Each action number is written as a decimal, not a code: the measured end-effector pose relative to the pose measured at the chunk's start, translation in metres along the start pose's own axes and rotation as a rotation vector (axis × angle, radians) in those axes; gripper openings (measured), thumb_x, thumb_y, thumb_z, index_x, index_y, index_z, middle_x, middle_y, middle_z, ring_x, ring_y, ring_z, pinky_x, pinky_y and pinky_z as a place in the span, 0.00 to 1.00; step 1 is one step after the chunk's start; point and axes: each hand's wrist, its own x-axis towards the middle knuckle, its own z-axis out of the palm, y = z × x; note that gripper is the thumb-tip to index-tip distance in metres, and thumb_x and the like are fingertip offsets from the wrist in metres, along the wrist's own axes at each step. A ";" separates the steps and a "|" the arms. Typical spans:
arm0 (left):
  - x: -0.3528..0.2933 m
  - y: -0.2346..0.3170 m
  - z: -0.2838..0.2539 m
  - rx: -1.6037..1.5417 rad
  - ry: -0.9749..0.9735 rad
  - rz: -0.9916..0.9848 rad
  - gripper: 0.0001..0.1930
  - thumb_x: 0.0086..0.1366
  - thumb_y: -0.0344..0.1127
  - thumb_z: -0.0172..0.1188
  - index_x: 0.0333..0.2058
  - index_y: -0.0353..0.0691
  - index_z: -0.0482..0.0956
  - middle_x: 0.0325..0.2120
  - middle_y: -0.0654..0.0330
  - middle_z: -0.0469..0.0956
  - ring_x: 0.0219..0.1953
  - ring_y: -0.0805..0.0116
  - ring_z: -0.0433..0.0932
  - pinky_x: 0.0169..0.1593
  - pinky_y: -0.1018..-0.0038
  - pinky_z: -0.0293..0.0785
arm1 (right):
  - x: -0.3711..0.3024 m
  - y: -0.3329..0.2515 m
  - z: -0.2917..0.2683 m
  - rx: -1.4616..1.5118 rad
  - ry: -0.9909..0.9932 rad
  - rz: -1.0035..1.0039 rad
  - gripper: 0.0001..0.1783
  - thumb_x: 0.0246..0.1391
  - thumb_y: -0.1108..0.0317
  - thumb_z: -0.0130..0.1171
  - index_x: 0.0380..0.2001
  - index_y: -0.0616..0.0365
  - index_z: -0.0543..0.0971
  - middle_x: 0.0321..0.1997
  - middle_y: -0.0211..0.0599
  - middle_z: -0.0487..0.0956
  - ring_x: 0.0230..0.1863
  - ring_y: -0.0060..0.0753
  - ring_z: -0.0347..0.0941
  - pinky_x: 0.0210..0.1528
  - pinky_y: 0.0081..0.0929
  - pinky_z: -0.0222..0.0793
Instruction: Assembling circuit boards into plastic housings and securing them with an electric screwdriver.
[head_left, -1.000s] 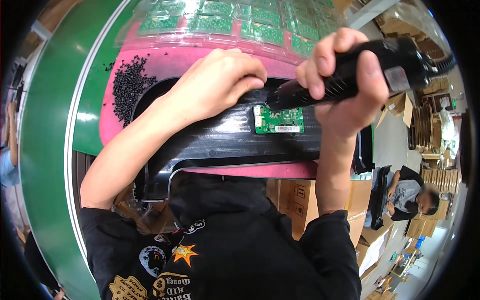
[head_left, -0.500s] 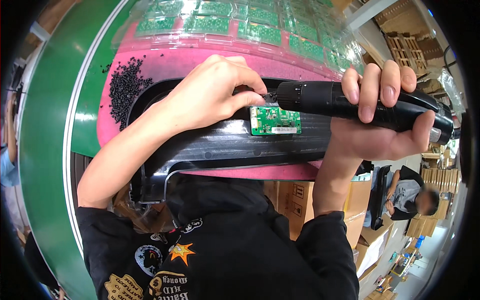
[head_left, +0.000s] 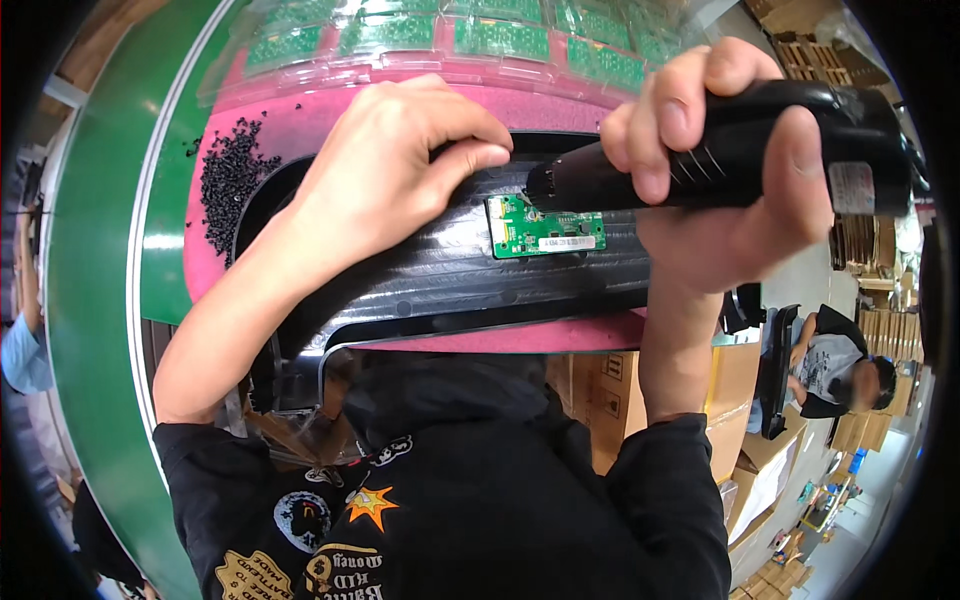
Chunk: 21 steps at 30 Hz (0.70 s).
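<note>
My right hand (head_left: 725,235) grips a black power screwdriver (head_left: 590,180) held nearly level, its nose pointing left. The nose overlaps the far edge of a green circuit board (head_left: 522,236); its very tip is hard to make out. That board lies inside a long black plastic housing (head_left: 430,285). My left hand (head_left: 385,160) is closed in a pinch, thumb against forefinger, over the housing's far side, left of the screwdriver. Whatever those fingertips hold, if anything, is hidden. Small black screws (head_left: 235,175) lie heaped to the left of the housing.
Under the housing lies a pink mat (head_left: 275,115) on a green work surface (head_left: 165,200). Beyond it, clear plastic trays (head_left: 445,62) hold several green boards. Cardboard boxes (head_left: 605,400) stand below the near edge. Another person (head_left: 835,365) sits at the right.
The screwdriver's nose has moved left and nearer, onto the board's far edge, with its back end swung toward the camera. My left fingers have drawn away from its nose, up and left.
</note>
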 end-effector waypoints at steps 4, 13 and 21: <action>0.001 0.000 -0.002 0.001 -0.001 -0.075 0.05 0.55 0.29 0.65 0.30 0.33 0.81 0.26 0.57 0.81 0.31 0.62 0.78 0.39 0.71 0.73 | 0.001 0.006 0.001 -0.034 0.015 0.026 0.22 0.59 0.49 0.42 0.39 0.60 0.69 0.27 0.35 0.70 0.16 0.23 0.62 0.27 0.26 0.61; -0.002 -0.001 -0.005 0.048 -0.031 -0.058 0.06 0.52 0.28 0.67 0.29 0.34 0.82 0.25 0.56 0.81 0.32 0.60 0.78 0.38 0.68 0.74 | 0.008 0.011 0.012 -0.095 0.034 0.110 0.21 0.57 0.49 0.45 0.38 0.58 0.69 0.26 0.34 0.70 0.15 0.22 0.61 0.25 0.25 0.60; -0.004 0.000 -0.002 0.051 -0.076 -0.094 0.07 0.52 0.28 0.66 0.30 0.34 0.81 0.27 0.54 0.80 0.34 0.54 0.77 0.40 0.65 0.73 | 0.011 0.023 0.048 -0.115 0.390 0.343 0.19 0.52 0.59 0.61 0.37 0.62 0.68 0.22 0.45 0.70 0.14 0.32 0.63 0.18 0.26 0.63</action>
